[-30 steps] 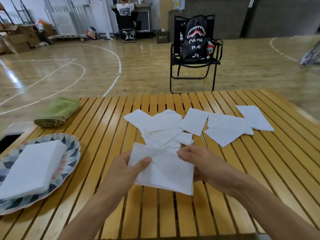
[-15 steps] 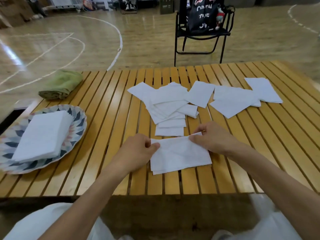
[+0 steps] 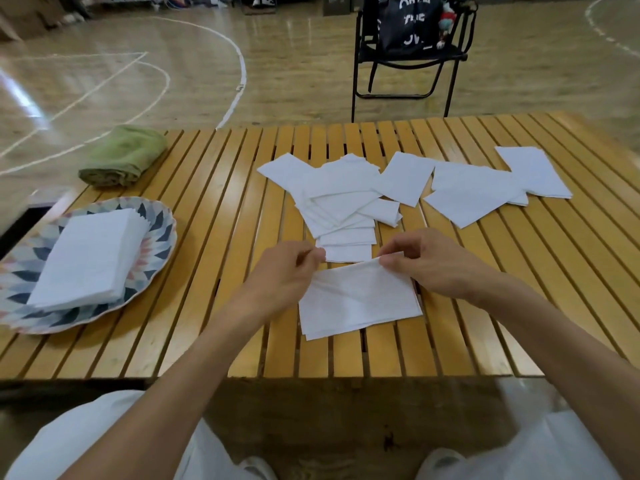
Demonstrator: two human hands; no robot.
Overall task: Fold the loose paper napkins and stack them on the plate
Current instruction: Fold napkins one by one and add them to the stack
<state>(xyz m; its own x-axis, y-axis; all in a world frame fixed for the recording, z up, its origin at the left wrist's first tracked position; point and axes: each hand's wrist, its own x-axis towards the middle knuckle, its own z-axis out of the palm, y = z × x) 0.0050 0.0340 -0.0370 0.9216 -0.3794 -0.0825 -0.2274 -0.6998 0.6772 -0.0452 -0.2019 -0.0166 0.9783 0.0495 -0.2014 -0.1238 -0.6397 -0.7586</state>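
**Napkin pinched at its far edge on the slatted table**

A white napkin (image 3: 360, 299) is laid flat on the slatted wooden table (image 3: 214, 271), close to the table's near edge. Its far edge is pinched by the right hand (image 3: 429, 261), thumb and forefinger pressed together on the paper at the far right corner, where the edge is lifted slightly. The left hand (image 3: 287, 275) is held at the napkin's far left corner with the fingers curled and the fingertips drawn together; whether paper is actually caught between them cannot be told.

Just beyond the napkin, toward the table's far side, a heap of loose napkins (image 3: 336, 199) is spread in overlapping layers. More loose sheets (image 3: 474, 192) are scattered to the right of the heap.

A patterned plate (image 3: 157, 233) is set on the table's left part, and a stack of folded napkins (image 3: 90, 258) is carried on it. Beyond the plate, at the table's far left corner, a rolled green towel (image 3: 124, 155) is seen. Behind the table, a black folding chair (image 3: 408, 60) bearing a black bag (image 3: 412, 22) is stood on the wooden floor.
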